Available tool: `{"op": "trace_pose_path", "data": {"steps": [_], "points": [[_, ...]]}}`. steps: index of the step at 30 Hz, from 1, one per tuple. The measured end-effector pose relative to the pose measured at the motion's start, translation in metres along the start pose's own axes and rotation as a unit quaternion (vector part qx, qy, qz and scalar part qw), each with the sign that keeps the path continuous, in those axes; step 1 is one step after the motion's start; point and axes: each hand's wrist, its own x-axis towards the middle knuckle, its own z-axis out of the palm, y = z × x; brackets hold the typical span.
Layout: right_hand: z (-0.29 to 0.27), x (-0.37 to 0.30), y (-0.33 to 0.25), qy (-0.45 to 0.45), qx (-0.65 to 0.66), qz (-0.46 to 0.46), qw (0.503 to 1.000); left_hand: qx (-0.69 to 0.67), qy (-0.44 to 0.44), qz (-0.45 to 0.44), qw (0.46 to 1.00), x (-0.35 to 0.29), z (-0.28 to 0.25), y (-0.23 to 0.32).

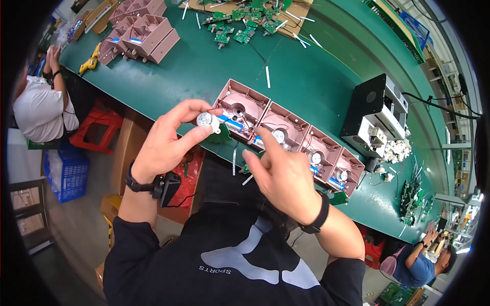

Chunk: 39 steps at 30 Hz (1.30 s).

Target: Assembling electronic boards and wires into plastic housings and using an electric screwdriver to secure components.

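We can read one short word (216, 270), printed in pale capitals on the front of the black T-shirt (168, 278), beside its large grey graphic (237, 259); from our view the letters stand upside down.

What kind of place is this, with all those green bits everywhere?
Probably an electronics assembly workshop: a long green worktable holds scattered green circuit boards and a row of open pink plastic housings.
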Motion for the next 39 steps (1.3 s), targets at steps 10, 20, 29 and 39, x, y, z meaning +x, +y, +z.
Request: {"op": "trace_pose_path", "data": {"steps": [10,20,29,39], "points": [[0.024,0.024,0.032,-0.056,0.016,0.050,0.997,0.088,-0.070,0.013,0.994,0.046,0.005,0.000],[0.024,0.017,0.024,-0.058,-0.035,0.070,0.995,0.259,-0.052,0.136,0.955,0.069,0.006,-0.020],[0.024,0.029,0.035,-0.076,-0.027,0.028,0.996,0.282,-0.042,0.125,0.950,0.074,0.009,-0.017],[0.018,0.003,0.030,-0.122,-0.089,-0.035,0.988,0.321,-0.064,0.171,0.929,0.072,0.009,-0.013]]}}
